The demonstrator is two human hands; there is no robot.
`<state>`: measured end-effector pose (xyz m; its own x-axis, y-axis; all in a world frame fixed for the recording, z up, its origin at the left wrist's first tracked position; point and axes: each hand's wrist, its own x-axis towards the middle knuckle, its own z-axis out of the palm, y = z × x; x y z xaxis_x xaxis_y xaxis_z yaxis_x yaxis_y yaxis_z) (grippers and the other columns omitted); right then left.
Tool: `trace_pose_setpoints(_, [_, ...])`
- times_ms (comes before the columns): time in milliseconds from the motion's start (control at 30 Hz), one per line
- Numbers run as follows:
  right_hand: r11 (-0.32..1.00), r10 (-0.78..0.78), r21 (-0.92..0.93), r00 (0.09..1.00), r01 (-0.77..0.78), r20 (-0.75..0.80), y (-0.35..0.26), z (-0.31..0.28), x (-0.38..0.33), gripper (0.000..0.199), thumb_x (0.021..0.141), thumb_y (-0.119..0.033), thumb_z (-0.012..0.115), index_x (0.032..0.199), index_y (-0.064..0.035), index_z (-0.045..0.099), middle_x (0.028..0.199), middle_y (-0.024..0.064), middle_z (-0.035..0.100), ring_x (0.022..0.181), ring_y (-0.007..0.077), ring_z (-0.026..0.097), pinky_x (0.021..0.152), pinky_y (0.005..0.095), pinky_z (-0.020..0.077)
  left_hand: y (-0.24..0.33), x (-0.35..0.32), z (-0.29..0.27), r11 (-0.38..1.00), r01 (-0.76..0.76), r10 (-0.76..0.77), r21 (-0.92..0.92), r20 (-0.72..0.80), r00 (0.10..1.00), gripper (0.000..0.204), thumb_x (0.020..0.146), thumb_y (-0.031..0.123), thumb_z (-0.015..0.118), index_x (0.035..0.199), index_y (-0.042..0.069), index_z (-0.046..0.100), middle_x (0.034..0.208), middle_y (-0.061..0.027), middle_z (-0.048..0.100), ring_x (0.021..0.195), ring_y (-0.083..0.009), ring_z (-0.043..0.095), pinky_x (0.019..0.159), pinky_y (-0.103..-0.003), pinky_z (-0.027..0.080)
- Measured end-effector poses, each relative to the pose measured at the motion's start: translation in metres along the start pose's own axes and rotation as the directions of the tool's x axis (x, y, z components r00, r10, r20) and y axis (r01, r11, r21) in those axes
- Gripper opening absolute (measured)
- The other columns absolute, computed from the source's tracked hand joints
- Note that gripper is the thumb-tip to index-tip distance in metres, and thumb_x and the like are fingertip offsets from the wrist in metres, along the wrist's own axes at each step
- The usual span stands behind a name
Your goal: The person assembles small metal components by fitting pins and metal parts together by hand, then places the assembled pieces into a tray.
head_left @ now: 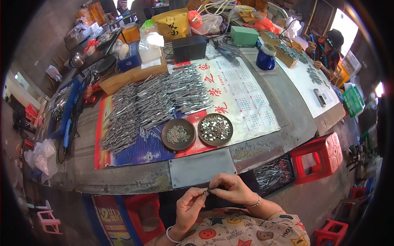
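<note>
Dark and tiny, a small piece sits between our fingertips, nearer to us than the close edge of the calendar sheet; its exact shape is too small to make out. Our left hand pinches it between thumb and finger, and our right hand pinches it from the other side, so the two hands meet at the tips. We wear a white band on the left wrist and a beaded bracelet on the right.

Between our hands and the calendar sheet, a grey plate lies at the table's edge. On the near part of the sheet stand two round brown bowls side by side: the left bowl holds small metal bits, the right bowl shiny little discs. Slim metal rods lie heaped over the sheet's left half.

Below the sheet's near right side, we see a dark tray of more rods, beside a red stool. Past the sheet's far edge stand a black box and a green box, with a blue mug toward its far right corner. Well to the sheet's right, a co-worker sits holding a blue tool.
</note>
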<state>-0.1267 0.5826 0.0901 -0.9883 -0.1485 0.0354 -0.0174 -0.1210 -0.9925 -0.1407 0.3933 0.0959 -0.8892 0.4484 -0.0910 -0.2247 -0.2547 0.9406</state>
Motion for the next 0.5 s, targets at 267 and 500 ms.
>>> trace_pose_setpoints(267, [0.974, 0.132, 0.187, 0.991, -0.126, -0.022, -0.008, 0.012, -0.007, 0.010, 0.084, 0.009, 0.060, 0.091, 0.0016, 0.057, 0.093, 0.0063, 0.061, 0.090, 0.0120, 0.059, 0.082, 0.0258, 0.0479, -0.002, -0.011, -0.003, 0.999, 0.028, -0.028, 0.019, -0.009, 1.000, 0.023, 0.093, -0.004, 0.050, 0.114, -0.002, 0.060, 0.100, -0.0027, 0.056, 0.073, -0.0061, 0.051, 0.064, -0.018, 0.042])
trace_pose_setpoints(500, [0.992, 0.079, 0.104, 0.990, -0.067, -0.114, -0.012, 0.016, -0.003, 0.014, 0.086, 0.006, 0.062, 0.100, 0.0032, 0.060, 0.098, 0.0061, 0.064, 0.094, 0.0115, 0.061, 0.082, 0.0252, 0.0504, -0.011, 0.002, -0.007, 0.998, 0.012, -0.013, -0.063, -0.013, 1.000, 0.028, 0.093, -0.004, 0.047, 0.119, -0.004, 0.057, 0.097, -0.0034, 0.055, 0.071, -0.0072, 0.049, 0.062, -0.020, 0.040])
